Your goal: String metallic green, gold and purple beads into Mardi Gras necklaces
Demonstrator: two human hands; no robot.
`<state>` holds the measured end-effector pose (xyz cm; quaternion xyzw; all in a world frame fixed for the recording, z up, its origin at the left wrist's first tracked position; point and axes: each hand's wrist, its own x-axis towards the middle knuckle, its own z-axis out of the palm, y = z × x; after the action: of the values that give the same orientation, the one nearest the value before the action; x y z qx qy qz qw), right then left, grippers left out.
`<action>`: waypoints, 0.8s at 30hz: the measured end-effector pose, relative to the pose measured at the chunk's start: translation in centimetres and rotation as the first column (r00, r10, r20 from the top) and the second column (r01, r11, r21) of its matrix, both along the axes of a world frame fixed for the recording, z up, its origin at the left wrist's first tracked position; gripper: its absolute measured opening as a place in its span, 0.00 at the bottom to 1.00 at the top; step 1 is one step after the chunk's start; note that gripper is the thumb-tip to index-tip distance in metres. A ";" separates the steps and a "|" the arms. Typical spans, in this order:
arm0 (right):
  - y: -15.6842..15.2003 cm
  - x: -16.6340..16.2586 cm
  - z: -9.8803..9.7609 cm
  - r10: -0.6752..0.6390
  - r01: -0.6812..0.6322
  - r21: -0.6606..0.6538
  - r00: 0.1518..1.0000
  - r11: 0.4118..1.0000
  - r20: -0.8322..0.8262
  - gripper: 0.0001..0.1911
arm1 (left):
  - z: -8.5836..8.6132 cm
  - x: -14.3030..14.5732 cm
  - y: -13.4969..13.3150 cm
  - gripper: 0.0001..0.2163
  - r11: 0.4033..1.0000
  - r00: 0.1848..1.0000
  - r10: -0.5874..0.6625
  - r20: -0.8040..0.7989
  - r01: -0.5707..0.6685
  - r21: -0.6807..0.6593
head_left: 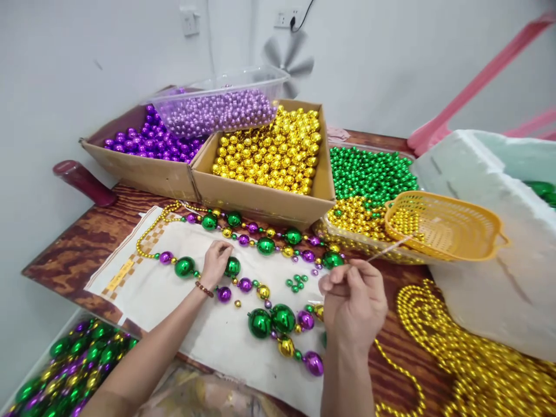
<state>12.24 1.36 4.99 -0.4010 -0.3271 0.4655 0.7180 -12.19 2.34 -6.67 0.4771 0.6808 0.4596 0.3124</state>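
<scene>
My left hand (216, 265), with a brown bead bracelet at the wrist, is closed in a pinch over the white cloth (165, 313). It is right beside a large green bead (233, 266) of a strung bead necklace (262, 292); what its fingertips hold is hidden. My right hand (356, 292) is raised at the cloth's right side, thumb and fingers pinched on a thin pale rod (393, 247) that points up and right. Between the hands lie several loose small green beads (297, 282). Larger green, purple and gold beads run along the necklace, partly behind my right wrist.
Cardboard boxes of purple beads (150, 139) and gold beads (269, 153) stand behind the cloth, a clear tub (217, 110) resting on them. At right are a yellow basket (460, 231), gold bead strands (434, 336) and a white foam box (460, 174). A dark red bottle (84, 182) leans left.
</scene>
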 end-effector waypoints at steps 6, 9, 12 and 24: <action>-1.4 -0.9 -3.2 0.205 -0.186 -0.161 0.972 0.969 0.114 0.09 | 4.9 -0.7 0.1 0.13 0.983 0.980 -0.070 -0.188 0.100 0.153; -2.1 -2.2 -4.6 0.290 -0.259 -0.205 0.947 0.944 0.140 0.10 | 10.5 -0.9 4.0 0.12 0.915 0.896 -0.002 -0.445 0.181 0.360; -2.7 -3.3 -5.2 0.353 -0.320 -0.216 0.925 0.922 0.137 0.12 | 15.4 -0.6 11.8 0.12 0.910 0.716 -0.037 -0.697 0.313 0.273; -3.7 -3.6 -7.4 0.462 -0.421 -0.330 0.886 0.845 0.052 0.17 | 14.6 1.4 29.4 0.11 0.802 0.413 -0.589 -0.694 0.404 -0.440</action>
<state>8.63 -2.37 -2.42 -0.4515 -0.3794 0.6367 0.4968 -10.79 31.77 7.95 0.7768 0.6144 0.0048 0.1381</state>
